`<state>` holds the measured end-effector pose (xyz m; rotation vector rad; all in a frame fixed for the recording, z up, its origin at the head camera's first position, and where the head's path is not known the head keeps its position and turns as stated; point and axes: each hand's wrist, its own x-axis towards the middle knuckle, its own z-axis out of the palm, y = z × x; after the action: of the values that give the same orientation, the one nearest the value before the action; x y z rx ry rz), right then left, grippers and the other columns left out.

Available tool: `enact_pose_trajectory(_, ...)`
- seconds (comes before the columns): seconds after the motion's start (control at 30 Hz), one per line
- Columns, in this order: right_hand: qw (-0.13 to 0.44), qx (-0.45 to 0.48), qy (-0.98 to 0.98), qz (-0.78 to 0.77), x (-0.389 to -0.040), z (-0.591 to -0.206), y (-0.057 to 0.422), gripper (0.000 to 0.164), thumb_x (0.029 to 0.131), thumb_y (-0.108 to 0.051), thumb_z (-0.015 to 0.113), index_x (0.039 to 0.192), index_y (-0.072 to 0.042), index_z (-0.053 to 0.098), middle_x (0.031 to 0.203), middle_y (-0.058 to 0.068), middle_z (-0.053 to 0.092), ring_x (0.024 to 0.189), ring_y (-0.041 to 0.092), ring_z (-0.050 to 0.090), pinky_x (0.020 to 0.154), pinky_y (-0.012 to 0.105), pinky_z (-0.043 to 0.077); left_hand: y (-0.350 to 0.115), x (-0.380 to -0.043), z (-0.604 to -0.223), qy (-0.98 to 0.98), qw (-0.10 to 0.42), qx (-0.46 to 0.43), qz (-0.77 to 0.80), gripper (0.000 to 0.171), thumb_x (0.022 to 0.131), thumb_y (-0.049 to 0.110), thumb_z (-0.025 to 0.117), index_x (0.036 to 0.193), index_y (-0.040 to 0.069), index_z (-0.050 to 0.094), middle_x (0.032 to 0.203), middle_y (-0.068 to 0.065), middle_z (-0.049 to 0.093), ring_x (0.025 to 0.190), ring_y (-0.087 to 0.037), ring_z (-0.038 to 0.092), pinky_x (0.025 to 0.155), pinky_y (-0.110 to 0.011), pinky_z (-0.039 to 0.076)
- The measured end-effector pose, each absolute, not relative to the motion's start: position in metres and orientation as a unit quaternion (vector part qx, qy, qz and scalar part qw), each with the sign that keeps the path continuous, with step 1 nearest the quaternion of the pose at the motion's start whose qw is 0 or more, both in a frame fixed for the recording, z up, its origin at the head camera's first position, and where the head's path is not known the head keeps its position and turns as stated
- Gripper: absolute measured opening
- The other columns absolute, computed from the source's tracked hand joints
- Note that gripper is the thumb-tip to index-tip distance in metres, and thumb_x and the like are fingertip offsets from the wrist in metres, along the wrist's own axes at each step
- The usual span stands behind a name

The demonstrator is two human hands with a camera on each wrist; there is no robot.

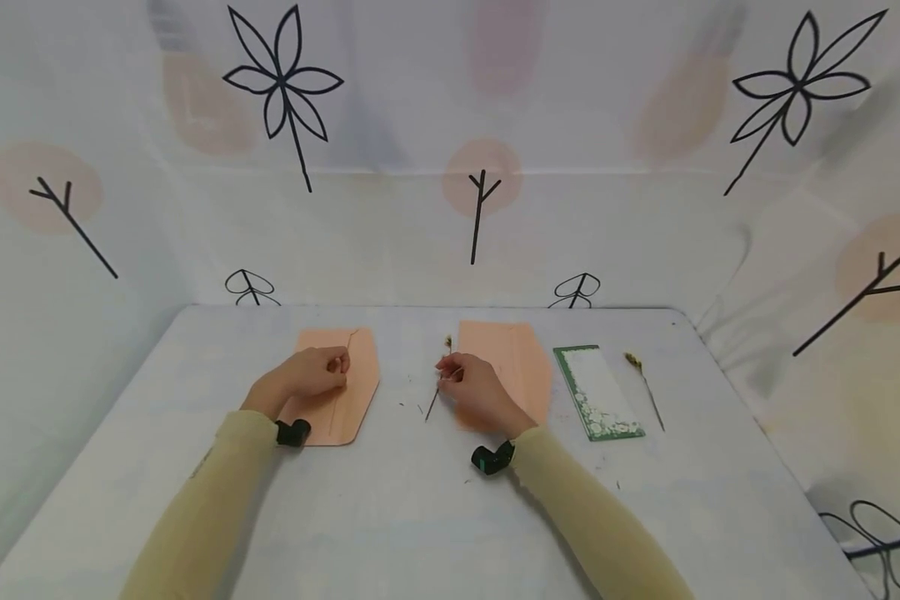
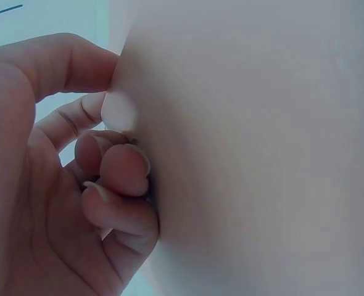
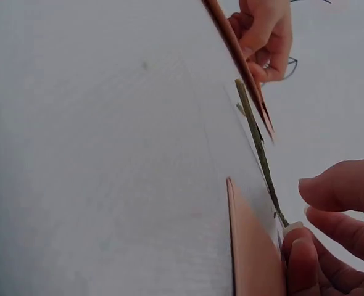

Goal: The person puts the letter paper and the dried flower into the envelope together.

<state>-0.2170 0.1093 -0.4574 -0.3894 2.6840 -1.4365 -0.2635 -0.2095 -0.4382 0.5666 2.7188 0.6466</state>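
Note:
Two peach envelopes lie on the white table. Over the left envelope [image 1: 363, 400] is my left hand [image 1: 311, 373], its curled fingertips right at the paper, as the left wrist view shows up close. A thin dark line runs up the paper above those fingers; what they pinch, if anything, I cannot tell. At the left edge of the right envelope [image 1: 528, 358], my right hand [image 1: 480, 387] pinches a thin dried flower [image 1: 447, 342]. Its bare green stem [image 3: 259, 148] runs from the fingertips toward the left envelope in the right wrist view.
To the right lies a white card [image 1: 600, 387] with a green floral border. Beside it rests another dried flower [image 1: 652, 396] with a yellowish head. Small dark bits dot the table between the envelopes. A printed white curtain [image 1: 390, 233] hangs behind the table.

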Motion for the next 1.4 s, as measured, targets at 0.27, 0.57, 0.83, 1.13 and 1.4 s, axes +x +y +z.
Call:
enact_pose_trajectory(0.27,0.032,-0.140,0.905,-0.401,-0.215,-0.454,0.107,0.027,0.090,-0.016,0.073,0.115,-0.009,0.066,0.099,0.003,0.055,0.088,0.018,0.051,0.082,0.035,0.043,-0.211,-0.263,-0.438,0.942,0.145,0.198,0.229,0.007,0.086,0.015,0.057,0.091,0.017,0.052,0.075,0.001,0.047,0.071,-0.017,0.048,0.069,-0.034,0.035)
enact_pose_trajectory(0.57,0.030,-0.157,0.925,-0.346,-0.217,-0.455,0.105,0.021,0.088,-0.022,0.076,0.104,-0.012,0.069,0.090,0.003,0.050,0.082,0.017,0.048,0.077,0.032,0.041,-0.210,-0.263,-0.439,0.939,0.148,0.204,0.235,0.009,0.085,0.014,0.059,0.091,0.016,0.052,0.074,0.001,0.045,0.069,-0.017,0.046,0.068,-0.034,0.034)
enact_pose_trajectory(0.83,0.055,-0.162,0.922,-0.347,-0.214,-0.451,0.103,0.019,0.087,-0.012,0.073,0.105,-0.012,0.069,0.095,0.003,0.053,0.086,0.018,0.050,0.080,0.034,0.043,-0.210,-0.264,-0.437,0.939,0.150,0.204,0.231,0.009,0.085,0.015,0.059,0.091,0.017,0.052,0.073,0.001,0.045,0.068,-0.017,0.047,0.068,-0.034,0.034)
enact_pose_trajectory(1.13,0.061,-0.167,0.917,-0.357,-0.215,-0.450,0.100,0.021,0.090,-0.005,0.063,0.108,-0.013,0.067,0.085,-0.004,0.060,0.077,0.014,0.053,0.075,0.031,0.044,-0.211,-0.263,-0.435,0.939,0.155,0.207,0.227,0.009,0.085,0.015,0.059,0.091,0.016,0.052,0.073,0.001,0.045,0.067,-0.016,0.046,0.066,-0.033,0.033)
enact_pose_trajectory(1.4,0.071,-0.175,0.926,-0.326,-0.213,-0.446,0.095,0.018,0.096,-0.005,0.060,0.111,-0.011,0.066,0.086,-0.002,0.061,0.078,0.015,0.054,0.078,0.033,0.044,-0.209,-0.261,-0.433,0.938,0.155,0.207,0.231,0.009,0.086,0.012,0.058,0.091,0.015,0.051,0.073,0.000,0.044,0.067,-0.017,0.044,0.067,-0.034,0.033)
